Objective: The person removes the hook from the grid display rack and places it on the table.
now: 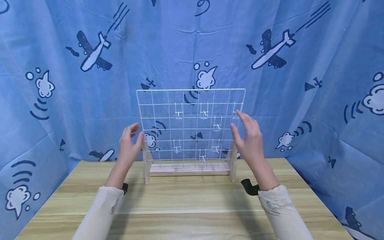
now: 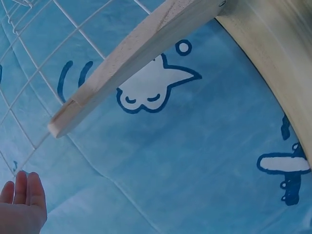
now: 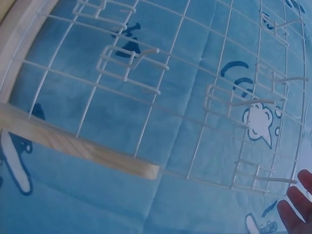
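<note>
Hands raised, left hand and right hand, fingers loosely parted, both empty! Far side of the pale wood-grain worktop, a white wire-grid rack with light wooden legs stands upright between them, long axis left-right; right hand's nearer the rightmost small white wire hook, contact unclear.

Lettering on both sleeves — not legible

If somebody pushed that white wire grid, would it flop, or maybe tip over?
The white wire grid is probably fairly stiff, since it stands flat without sagging. It looks light for its size, being mostly open gaps. Pushed near the top, it might tip, as it rises well above its wooden stand.
</note>
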A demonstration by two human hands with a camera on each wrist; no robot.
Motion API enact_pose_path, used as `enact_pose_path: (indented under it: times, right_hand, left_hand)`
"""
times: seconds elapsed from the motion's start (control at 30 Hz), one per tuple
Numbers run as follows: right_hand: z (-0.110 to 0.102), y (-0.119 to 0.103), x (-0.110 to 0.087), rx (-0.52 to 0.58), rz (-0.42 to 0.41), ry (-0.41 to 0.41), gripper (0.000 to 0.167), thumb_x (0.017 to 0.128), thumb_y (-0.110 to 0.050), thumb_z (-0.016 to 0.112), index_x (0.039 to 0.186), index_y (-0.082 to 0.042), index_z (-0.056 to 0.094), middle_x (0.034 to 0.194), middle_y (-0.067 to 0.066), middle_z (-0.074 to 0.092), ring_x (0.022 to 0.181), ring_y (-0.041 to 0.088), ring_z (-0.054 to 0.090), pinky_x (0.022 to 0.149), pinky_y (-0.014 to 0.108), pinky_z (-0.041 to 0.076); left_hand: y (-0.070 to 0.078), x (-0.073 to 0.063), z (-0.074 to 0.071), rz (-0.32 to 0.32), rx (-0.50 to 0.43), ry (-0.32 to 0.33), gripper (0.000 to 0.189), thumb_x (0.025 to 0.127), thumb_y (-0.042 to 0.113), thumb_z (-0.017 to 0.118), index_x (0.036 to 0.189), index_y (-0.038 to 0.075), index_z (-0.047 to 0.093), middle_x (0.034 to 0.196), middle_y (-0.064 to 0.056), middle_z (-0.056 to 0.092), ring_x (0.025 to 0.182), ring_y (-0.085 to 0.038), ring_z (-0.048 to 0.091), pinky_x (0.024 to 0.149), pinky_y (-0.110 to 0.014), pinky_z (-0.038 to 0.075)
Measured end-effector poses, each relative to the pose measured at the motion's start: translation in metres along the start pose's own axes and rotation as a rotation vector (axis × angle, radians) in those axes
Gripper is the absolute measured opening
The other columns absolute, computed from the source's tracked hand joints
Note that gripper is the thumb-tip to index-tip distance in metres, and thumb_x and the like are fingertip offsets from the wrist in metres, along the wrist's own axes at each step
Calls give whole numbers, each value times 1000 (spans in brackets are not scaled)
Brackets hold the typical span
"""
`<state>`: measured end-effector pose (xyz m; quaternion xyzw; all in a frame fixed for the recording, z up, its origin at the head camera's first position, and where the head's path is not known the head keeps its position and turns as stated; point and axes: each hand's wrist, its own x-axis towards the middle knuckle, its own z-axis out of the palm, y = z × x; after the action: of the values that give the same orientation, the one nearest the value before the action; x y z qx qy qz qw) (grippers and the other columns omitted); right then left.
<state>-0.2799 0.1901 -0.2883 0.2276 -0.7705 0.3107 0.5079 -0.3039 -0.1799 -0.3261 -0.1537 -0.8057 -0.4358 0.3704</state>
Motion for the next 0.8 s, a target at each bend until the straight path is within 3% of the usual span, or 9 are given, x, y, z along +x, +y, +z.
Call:
enact_pose_path:
  times: [0.27,0.47,0.8]
  right_hand:
    - [3,7,3,32,99,-7,47,94,-7,61,138,1,47,137,18,51,127,33,47,104,48,42]
    - [6,12,8,38,123,13,45,95,-6,59,138,2,48,134,18,54,124,32,50,101,48,45]
    - [11,15,9,1,231,24,40,98,-8,55,136,2,50,134,20,54,124,33,50,100,48,46]
  left_hand:
    - [-8,0,1,-110,-41,-31,40,98,9,55,135,-4,45,126,-22,52,119,-34,49,103,-45,43]
    - [-12,2,3,-166,-68,-61,43,98,11,54,137,-4,43,130,-21,50,122,-33,47,106,-44,41]
    - [-18,3,6,-257,-104,-129,47,99,14,54,141,-3,40,135,-21,46,128,-34,43,111,-41,36]
